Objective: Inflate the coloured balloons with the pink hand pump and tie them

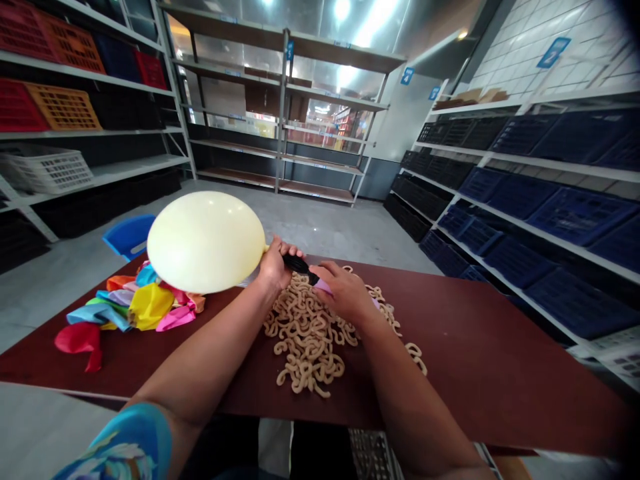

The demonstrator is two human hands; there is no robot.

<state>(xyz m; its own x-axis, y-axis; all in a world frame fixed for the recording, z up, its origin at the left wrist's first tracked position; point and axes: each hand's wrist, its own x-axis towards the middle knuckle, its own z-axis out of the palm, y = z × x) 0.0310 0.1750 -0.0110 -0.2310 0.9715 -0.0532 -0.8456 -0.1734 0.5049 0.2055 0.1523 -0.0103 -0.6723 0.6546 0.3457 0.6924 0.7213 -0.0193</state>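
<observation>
A pale yellow inflated balloon floats or rests at the left, its neck running into my left hand, whose thumb side is closed around it. Between my hands stretches a black bundle of what look like thin strands, partly under my left fingers. My right hand is curled over the bundle's other end, where a light purple piece shows. Beneath both hands lies a pile of beige curled pieces, shaped like ring snacks.
Limp balloons in many colours lie on the brown table at the left. Behind them stands a blue chair. Shelves with dark blue crates line the right; red and orange crates fill the left shelves.
</observation>
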